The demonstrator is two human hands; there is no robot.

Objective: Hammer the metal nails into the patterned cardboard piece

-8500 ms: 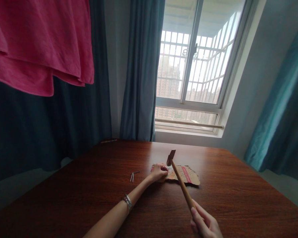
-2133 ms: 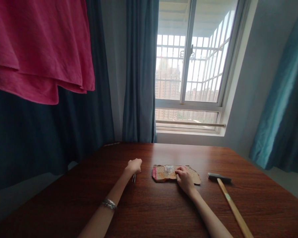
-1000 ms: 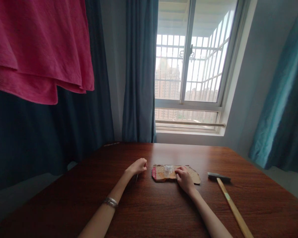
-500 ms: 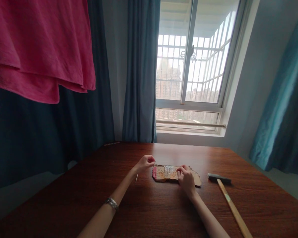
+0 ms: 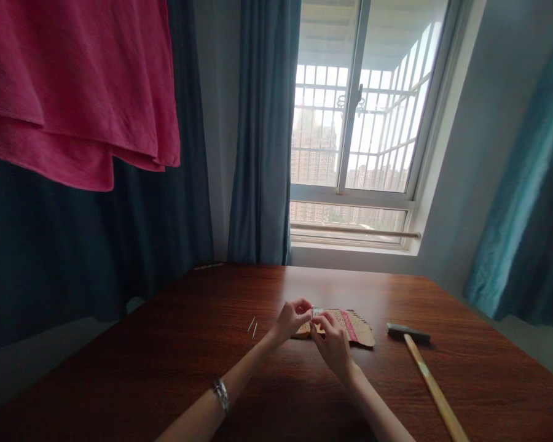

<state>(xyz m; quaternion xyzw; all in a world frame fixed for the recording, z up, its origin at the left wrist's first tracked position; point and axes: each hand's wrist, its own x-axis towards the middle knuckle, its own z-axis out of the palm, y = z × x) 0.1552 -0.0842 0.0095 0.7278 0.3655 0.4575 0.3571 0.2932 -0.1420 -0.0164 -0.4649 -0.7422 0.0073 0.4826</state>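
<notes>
A flat piece of cardboard (image 5: 363,333) with a dotted pattern and a pink band lies on the table. Over its left part, my left hand (image 5: 295,319) is closed in a pinch on a thin, upright nail, barely visible at the fingertips. My right hand (image 5: 332,342) meets it there, thumb and fingers drawn together; what they grip is hidden. A shiny silvery patch shows on the cardboard behind the fingers. Left of my left hand, two thin nails (image 5: 254,330) lie on the table. To the right rests a hammer (image 5: 408,333) with a dark head and a long wooden handle.
The brown wooden table (image 5: 166,368) reaches to the wall under a barred window (image 5: 350,190). A pink towel (image 5: 78,98) hangs at the upper left before dark blue curtains (image 5: 262,135). Another curtain (image 5: 511,215) hangs at the right.
My left hand has moved right, from the cardboard's left end to its middle. My right hand has shifted left to meet it, uncovering the pink band. A second nail now shows on the table.
</notes>
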